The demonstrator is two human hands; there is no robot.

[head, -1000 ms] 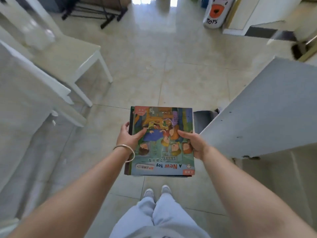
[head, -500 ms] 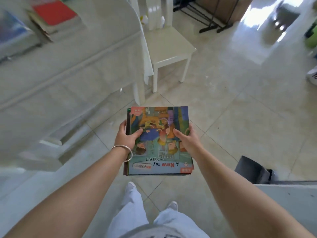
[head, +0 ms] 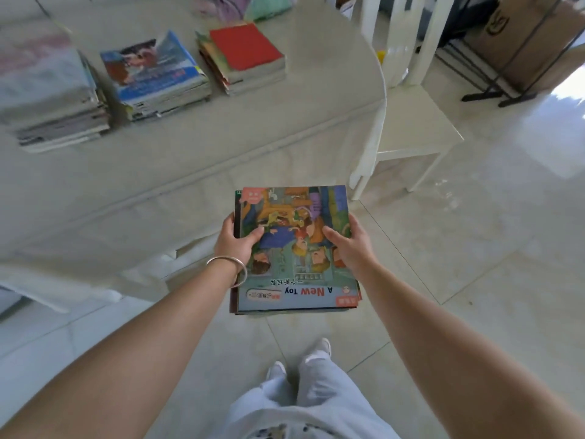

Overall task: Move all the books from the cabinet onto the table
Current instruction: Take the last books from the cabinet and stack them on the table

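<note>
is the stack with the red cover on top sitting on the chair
No, the red-topped stack rests on the table, beside two other book stacks; the white chair seat holds no books.

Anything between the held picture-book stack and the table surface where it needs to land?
Nothing visible. The colourful picture-book stack, held by left hand and right hand, is over floor beside the cream-clothed table. Its near stretch shows bare; three book piles sit further back.

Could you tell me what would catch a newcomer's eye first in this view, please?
First, the colourful picture book titled "A New Toy", top of a small stack held over the tiled floor by the left hand and right hand. Next, three book piles on the cloth-covered table at upper left, the bright red-covered one standing out.
</note>
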